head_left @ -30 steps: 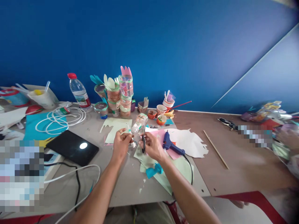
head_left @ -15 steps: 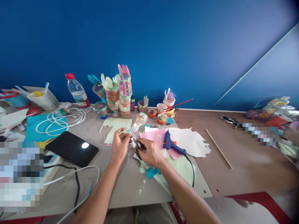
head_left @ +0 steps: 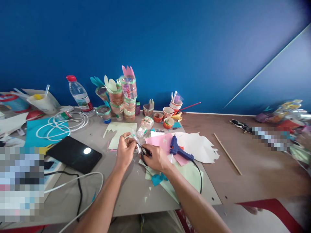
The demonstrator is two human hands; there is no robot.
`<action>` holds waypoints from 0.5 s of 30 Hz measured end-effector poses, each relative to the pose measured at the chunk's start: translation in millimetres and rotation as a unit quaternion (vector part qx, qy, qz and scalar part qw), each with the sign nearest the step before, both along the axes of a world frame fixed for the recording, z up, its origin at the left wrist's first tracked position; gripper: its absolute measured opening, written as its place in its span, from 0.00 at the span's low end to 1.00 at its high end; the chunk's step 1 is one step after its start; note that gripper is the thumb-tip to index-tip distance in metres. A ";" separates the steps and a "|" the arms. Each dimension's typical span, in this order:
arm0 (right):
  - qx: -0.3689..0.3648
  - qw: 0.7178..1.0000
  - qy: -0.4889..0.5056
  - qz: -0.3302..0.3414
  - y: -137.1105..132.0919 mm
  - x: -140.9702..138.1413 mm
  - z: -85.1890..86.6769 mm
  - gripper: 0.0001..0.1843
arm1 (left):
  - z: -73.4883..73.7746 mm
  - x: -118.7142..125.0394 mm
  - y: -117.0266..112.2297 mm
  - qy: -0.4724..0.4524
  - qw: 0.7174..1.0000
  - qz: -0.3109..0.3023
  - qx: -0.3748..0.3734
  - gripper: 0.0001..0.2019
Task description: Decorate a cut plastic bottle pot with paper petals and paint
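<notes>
My right hand (head_left: 155, 157) grips black-handled scissors (head_left: 143, 160), the blades pointing up and left toward my other hand. Pinched in the fingers of my left hand (head_left: 124, 149) is a small white strip (head_left: 138, 148), right at the blades; its material is hard to make out. Just beyond my hands a clear plastic bottle piece (head_left: 145, 125) lies tilted on the table. A blue glue gun (head_left: 180, 152) rests to the right of my right hand, on pink paper (head_left: 159, 139) and white paper (head_left: 200, 147). Pale green paper (head_left: 188, 181) and a blue scrap (head_left: 158, 179) lie under my right wrist.
Decorated plastic cups (head_left: 117, 103) stand by the blue wall, beside a red-capped bottle (head_left: 81, 97). Several small paper cups (head_left: 168, 123) sit behind the papers. To the left are a black tablet (head_left: 74, 155) and a coiled white cable (head_left: 62, 124); a wooden stick (head_left: 227, 154) lies right.
My hands stay in nearly the same place, with the scissors still at the white strip. The view has shifted very slightly.
</notes>
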State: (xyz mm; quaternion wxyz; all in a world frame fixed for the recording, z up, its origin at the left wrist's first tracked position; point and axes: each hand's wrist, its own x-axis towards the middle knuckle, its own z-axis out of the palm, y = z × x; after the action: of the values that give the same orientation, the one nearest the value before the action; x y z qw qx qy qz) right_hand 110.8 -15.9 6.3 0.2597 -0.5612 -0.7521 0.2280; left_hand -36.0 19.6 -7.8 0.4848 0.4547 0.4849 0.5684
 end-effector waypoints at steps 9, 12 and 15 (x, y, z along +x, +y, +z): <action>-0.009 1.000 -0.004 0.015 0.2 3.3 1.9 0.14 | -1.7 -5.0 2.2 0.009 1.000 -0.010 0.000 0.22; -0.015 1.000 0.009 0.022 0.2 4.4 2.9 0.14 | -0.8 -5.6 1.9 0.007 1.000 -0.010 0.001 0.23; -0.019 0.999 0.024 0.027 0.1 4.5 3.5 0.14 | -0.7 -5.7 1.9 0.004 1.000 -0.008 -0.003 0.23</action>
State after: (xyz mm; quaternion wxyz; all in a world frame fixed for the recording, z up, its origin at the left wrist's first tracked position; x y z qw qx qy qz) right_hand 115.3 -15.8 9.8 0.2609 -0.5401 -0.7558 0.2628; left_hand -41.7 21.5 -8.5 0.4888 0.4591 0.4847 0.5615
